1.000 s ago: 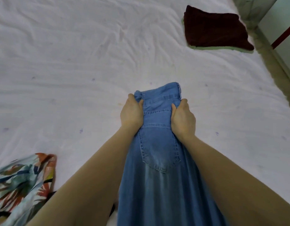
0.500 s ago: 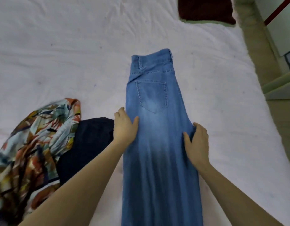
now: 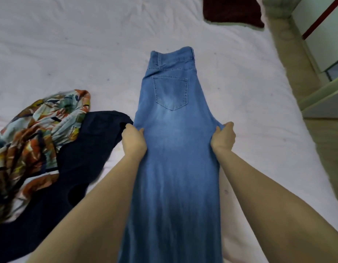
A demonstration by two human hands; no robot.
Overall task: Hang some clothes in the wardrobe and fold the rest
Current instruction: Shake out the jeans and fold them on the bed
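A pair of light blue jeans [image 3: 172, 141] lies lengthwise on the white bed [image 3: 69, 44], folded leg on leg, waistband far from me and one back pocket facing up. My left hand [image 3: 133, 142] grips the left edge of the jeans just below the pocket. My right hand [image 3: 222, 137] grips the right edge at the same height, fingers curled round the denim. The lower legs run off the bottom of the view.
A crumpled floral garment [image 3: 37, 128] and a dark navy garment [image 3: 82, 160] lie on the bed left of the jeans. A folded maroon cloth [image 3: 232, 12] sits at the far top. The bed's pale green padded edge [image 3: 289, 54] runs along the right.
My hands have slid from the waistband down the jeans' sides and now grip the edges below the pocket. The jeans lie stretched out flat; the view has shifted toward me.
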